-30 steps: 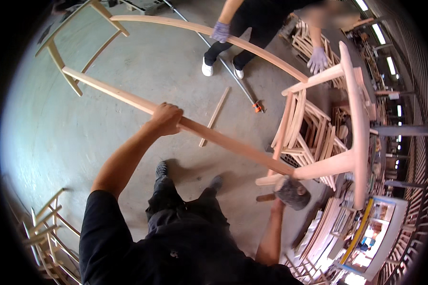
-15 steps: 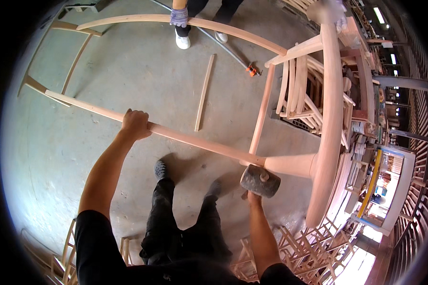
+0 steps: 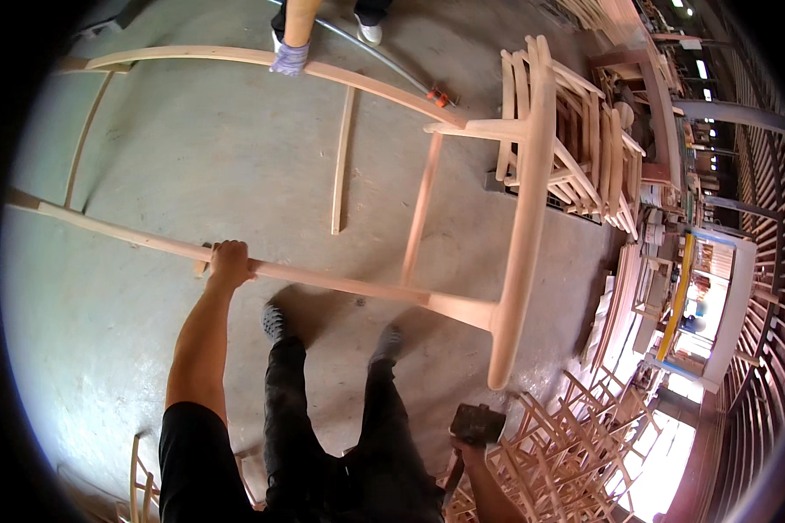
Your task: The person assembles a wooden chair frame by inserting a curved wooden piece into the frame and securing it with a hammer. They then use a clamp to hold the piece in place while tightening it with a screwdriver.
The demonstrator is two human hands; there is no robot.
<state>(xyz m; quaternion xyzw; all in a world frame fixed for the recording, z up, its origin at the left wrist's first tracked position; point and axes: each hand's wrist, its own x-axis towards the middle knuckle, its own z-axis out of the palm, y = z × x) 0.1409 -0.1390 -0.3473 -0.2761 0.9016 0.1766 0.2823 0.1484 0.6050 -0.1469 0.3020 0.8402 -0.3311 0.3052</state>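
Observation:
A large pale wooden frame lies across the view, its long near rail (image 3: 340,282) running from the left to a thick rounded end post (image 3: 523,235). My left hand (image 3: 229,263) is closed around that rail, left of its middle. In my right hand (image 3: 473,455), low and apart from the frame, is a mallet (image 3: 478,424) with a dark block-shaped head. Its handle points down past my fist. A thinner crossbar (image 3: 421,209) joins the near rail to the far curved rail (image 3: 366,85). A co-worker's gloved hand (image 3: 290,59) grips the far rail.
A loose wooden strip (image 3: 343,166) and a long bar clamp with an orange end (image 3: 439,96) lie beyond the near rail. Stacked chair parts (image 3: 576,148) stand behind the end post. More wooden frames (image 3: 567,444) are piled at the lower right.
My right hand has drawn the mallet down and away from the rail's joint. The frame has shifted left in view. A co-worker's second gloved hand at the upper right has left the view.

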